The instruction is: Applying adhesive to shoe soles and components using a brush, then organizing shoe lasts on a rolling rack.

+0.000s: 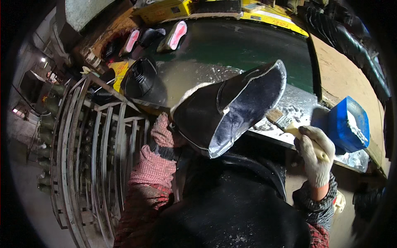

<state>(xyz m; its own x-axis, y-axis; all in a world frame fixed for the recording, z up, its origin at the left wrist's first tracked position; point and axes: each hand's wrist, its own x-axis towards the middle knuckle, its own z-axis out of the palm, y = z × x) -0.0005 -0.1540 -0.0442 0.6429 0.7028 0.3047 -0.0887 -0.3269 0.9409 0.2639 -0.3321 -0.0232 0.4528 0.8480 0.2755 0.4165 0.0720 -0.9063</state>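
Note:
My left hand [162,134], in a pink-checked glove, grips a black shoe upper [231,109] held sole side up, its pale-edged bottom facing me. To the right, my right hand [316,159] in a white knit glove is closed around the handle of a small brush [285,122], whose bristles point toward the shoe's toe end. The brush tip sits just right of the shoe over a glue-smeared bench edge [297,103].
A blue glue tub [347,124] stands just right of my right hand. More shoes with pink insoles [175,36] lie on the green conveyor belt [256,45], and another black shoe [140,76] nearer. A metal rack [95,144] fills the left. Yellow boxes [165,10] at the back.

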